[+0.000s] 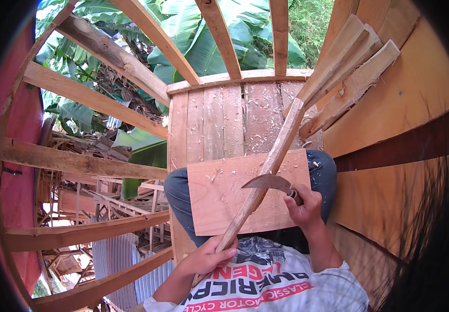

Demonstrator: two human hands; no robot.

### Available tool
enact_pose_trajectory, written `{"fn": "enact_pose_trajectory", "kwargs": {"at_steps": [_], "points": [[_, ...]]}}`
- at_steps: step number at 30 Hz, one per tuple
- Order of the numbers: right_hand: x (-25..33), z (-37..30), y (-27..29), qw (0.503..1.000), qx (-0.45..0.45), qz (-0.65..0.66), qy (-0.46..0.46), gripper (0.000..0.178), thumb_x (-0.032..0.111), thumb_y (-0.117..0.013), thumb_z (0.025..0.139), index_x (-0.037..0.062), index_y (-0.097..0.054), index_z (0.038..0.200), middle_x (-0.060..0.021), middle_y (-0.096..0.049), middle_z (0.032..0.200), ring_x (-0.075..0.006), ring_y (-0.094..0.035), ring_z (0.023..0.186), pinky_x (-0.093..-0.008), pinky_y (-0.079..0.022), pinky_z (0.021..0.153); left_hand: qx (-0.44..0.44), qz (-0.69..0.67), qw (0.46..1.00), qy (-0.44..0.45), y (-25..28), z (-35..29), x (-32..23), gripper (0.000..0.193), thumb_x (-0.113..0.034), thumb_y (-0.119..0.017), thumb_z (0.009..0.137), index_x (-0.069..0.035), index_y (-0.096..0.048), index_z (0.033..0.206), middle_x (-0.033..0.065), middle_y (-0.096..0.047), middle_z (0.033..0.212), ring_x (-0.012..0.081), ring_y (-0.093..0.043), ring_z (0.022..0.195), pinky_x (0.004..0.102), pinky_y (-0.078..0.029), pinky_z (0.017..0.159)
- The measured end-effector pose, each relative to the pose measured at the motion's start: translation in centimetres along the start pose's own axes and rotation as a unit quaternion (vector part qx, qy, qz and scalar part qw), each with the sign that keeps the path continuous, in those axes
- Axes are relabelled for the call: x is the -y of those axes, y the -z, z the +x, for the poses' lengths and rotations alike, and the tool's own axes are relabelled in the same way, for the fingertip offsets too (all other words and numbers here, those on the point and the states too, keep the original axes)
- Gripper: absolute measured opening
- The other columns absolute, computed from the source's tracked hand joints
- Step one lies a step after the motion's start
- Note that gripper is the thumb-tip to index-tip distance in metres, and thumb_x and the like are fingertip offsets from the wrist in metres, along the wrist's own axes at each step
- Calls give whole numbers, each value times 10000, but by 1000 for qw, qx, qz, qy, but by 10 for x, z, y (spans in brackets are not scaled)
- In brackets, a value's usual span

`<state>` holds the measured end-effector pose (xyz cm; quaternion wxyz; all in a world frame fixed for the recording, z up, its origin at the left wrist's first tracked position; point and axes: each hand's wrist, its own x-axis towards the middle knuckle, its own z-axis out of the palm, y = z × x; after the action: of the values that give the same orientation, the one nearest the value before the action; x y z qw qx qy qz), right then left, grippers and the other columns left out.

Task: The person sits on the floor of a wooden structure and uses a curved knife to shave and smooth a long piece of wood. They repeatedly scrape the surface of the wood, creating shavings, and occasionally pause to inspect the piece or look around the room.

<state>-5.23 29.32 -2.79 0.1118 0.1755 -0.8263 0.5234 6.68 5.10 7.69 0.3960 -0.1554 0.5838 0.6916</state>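
A long, pale wooden stick [282, 140] slants from my lap up to the far right. My left hand [213, 256] is closed round its near end, close to my shirt. In my right hand [305, 206] is the handle of a sickle [269, 181] with a dark curved blade. The blade lies across the stick about midway along, its tip pointing left. Under the stick, a flat wooden board [219, 203] rests over my thighs, with wood shavings scattered on it.
Beyond my knees, a plank floor [213, 125] is strewn with shavings. Several rough wood pieces [352, 86] lean at the far right against a plywood wall [396, 99]. Wooden rails [86, 164] line the left side, with banana leaves [193, 44] and corrugated metal sheets [117, 265] outside.
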Motion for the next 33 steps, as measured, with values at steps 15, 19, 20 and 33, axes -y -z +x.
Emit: {"fn": "enact_pose_trajectory", "kwargs": {"at_steps": [15,19,20,33], "points": [[-14,30,1,996,64,-24,58,213,209,-647,842,1,-606,858,-68,-484,579,-145,-493,499,-297,-401,490,40,10,998,-37,19,13,8,174,-240,-515,986,-77,-464,948,-47,-424,652,29,-417,549,216,-377,473],[-3,51,-3,993,29,-14,-115,197,179,-595,886,-9,-560,839,-59,-459,575,-104,-391,512,-306,-321,475,0,57,994,-97,30,21,21,209,-245,-526,972,-40,-484,976,-7,-462,667,110,-467,592,286,-421,563],[-20,52,-1,995,5,-29,-94,194,177,-591,886,-6,-555,834,-58,-454,574,-101,-376,512,-308,-307,472,-26,87,988,-123,33,21,23,218,-245,-529,969,-31,-486,975,10,-478,671,132,-482,605,304,-430,588],[3,40,-20,991,103,-82,-11,233,196,-743,728,20,-638,840,-99,-508,569,-231,-525,487,-352,-406,478,-79,121,980,-138,39,33,15,157,-168,-522,961,-21,-481,927,35,-453,742,121,-432,700,300,-402,655]]}}
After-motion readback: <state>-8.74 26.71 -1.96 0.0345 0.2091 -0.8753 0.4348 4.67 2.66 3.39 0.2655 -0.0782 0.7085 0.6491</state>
